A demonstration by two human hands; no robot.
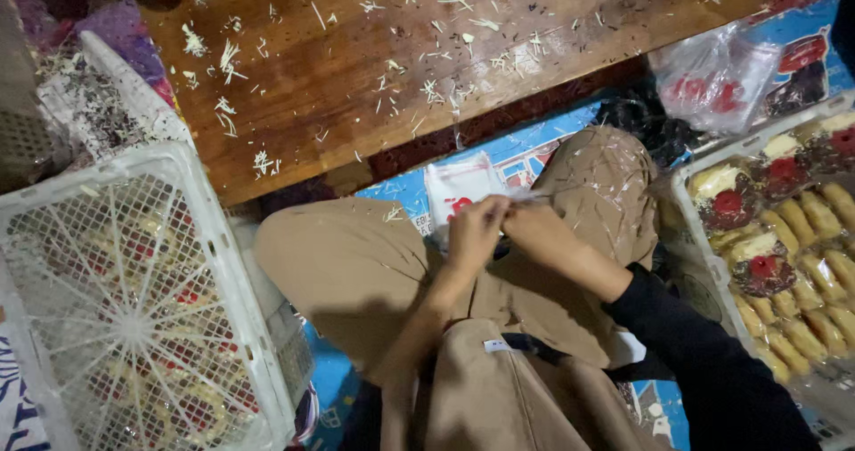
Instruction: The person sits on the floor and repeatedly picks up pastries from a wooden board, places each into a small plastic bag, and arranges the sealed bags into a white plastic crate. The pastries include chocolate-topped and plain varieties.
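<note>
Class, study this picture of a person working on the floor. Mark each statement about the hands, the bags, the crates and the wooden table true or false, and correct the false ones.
1. Both hands, left hand and right hand, meet over the lap at a clear plastic bag. True.
2. The wooden table is wiped clean. False: pale shreds are scattered on it.
3. A crate of wrapped pastries sits at the person's right. True.
4. The white crate at the left is a solid box. False: it has an open lattice.
</note>
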